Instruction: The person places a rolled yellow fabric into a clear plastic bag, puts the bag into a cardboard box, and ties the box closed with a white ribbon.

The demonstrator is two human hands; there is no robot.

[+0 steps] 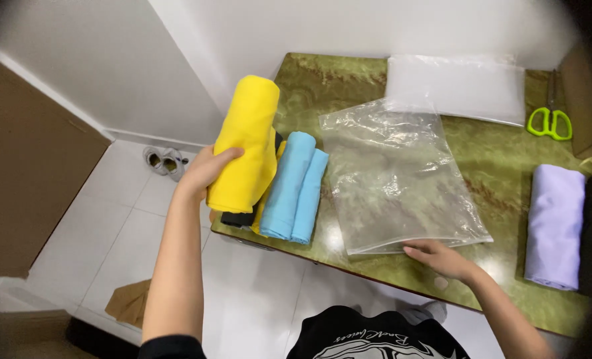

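Left hand clamped on rolled yellow cloth (lifted at ten o'clock), right hand fingers together, pressing clear plastic zip bag, rolled light-blue cloth between them

Black short-sleeved shirt, pale printed graphic on chest; forearms bare.

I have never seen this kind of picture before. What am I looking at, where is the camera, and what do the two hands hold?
The camera sits on a person's head and looks down at their own bare hands; there is no machine. The left hand grips a rolled yellow cloth, lifted above the green marbled table. The right hand presses on the near edge of a clear plastic bag lying flat. Beside the yellow roll lies a rolled light blue cloth. A folded lilac cloth lies at the right, green-handled scissors at the far corner, and another plastic bag behind.
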